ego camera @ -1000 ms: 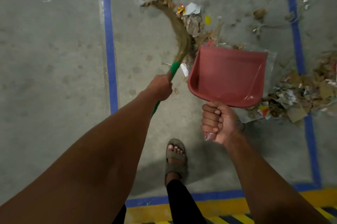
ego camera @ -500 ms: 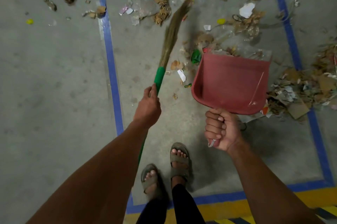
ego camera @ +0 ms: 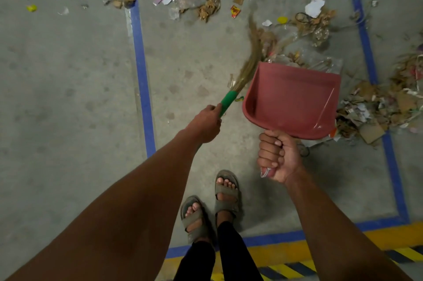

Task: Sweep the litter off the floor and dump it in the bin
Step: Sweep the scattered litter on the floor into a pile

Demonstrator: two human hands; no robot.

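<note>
Fingers of my left hand (ego camera: 206,124) are wrapped round the green grip of the broom (ego camera: 248,64), knuckles up, the arm stretched out long and straight from the lower left. The bristles fan away ahead of my fist, blurred, their tips in among the litter (ego camera: 295,36) just beyond the pan's front lip.

My right hand (ego camera: 277,158) is clenched tight on the handle of the red dustpan (ego camera: 290,100); all four fingers are curled over it, thumb on top, and a bit of pale handle end pokes out below my little finger. The forearm comes up from the lower right with the wrist bent. The pan's open mouth faces away from me, towards the scraps, and its inside looks bare but for a thin pale streak on the right wall. Whether its lip touches the floor I cannot tell.

More litter lies heaped to the right of the pan, on and past the blue line (ego camera: 364,36), and thinner bits are scattered across the top. A small red wrapper (ego camera: 235,11) carries print too small to read. No other writing is legible.

My sandals (ego camera: 226,196) stand on the concrete just behind the hands, near the yellow-and-black strip (ego camera: 343,255).
</note>
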